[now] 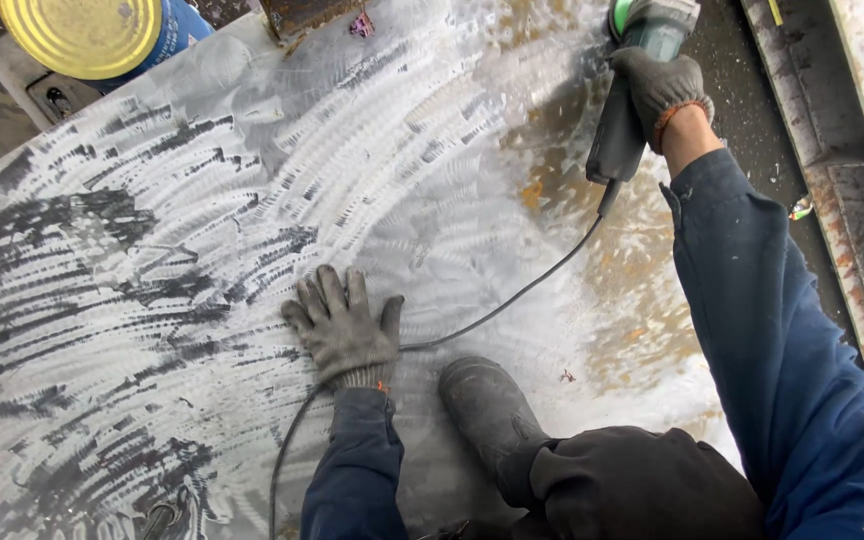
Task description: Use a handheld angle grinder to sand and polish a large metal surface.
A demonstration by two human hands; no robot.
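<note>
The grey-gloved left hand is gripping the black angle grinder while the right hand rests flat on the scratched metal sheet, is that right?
No, the hands are swapped. In the head view, the grey-gloved right hand grips the black angle grinder, and the left hand rests flat on the scratched metal sheet.

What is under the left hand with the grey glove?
The left hand lies flat on the metal sheet, ground bright with dark streaks around it. The grey cable runs beside its wrist. The sheet surface directly beneath the palm is covered.
</note>
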